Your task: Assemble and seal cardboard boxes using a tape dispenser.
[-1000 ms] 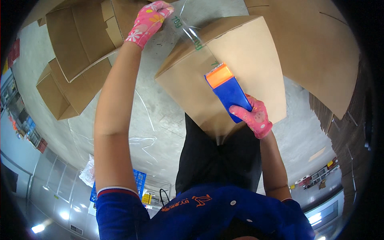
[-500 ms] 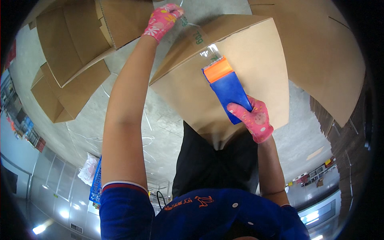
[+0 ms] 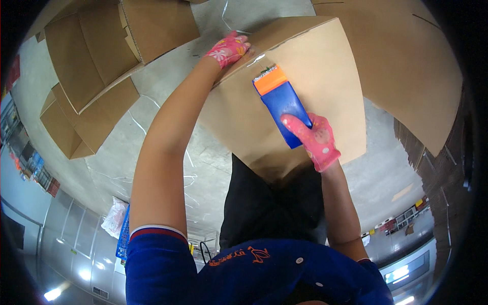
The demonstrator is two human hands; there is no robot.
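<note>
Holding a blue-and-orange tape dispenser (image 3: pixel 284 104), the right grip (image 3: pixel 316 138) is wrapped round its lower end, thumb across the top face. The dispenser lies over the upper panel of a brown cardboard box (image 3: pixel 328 86), its orange head (image 3: pixel 271 80) and serrated cutter (image 3: pixel 265 72) directed toward the box's far-left edge. Clear tape (image 3: pixel 261 58) shows between cutter and edge. The left grip (image 3: pixel 231 49) rests at the box's far side, just past that edge; its fingertips are poorly seen, so whether they pinch the tape or merely press cannot be told. The box's near corner lies in front of the dark trousers (image 3: pixel 274 213).

Risks noted: a sideways pull on the dispenser could skew or crease the tape; weak pressure at the far side could let it peel; tilting the cutter too early could sever it short.
</note>
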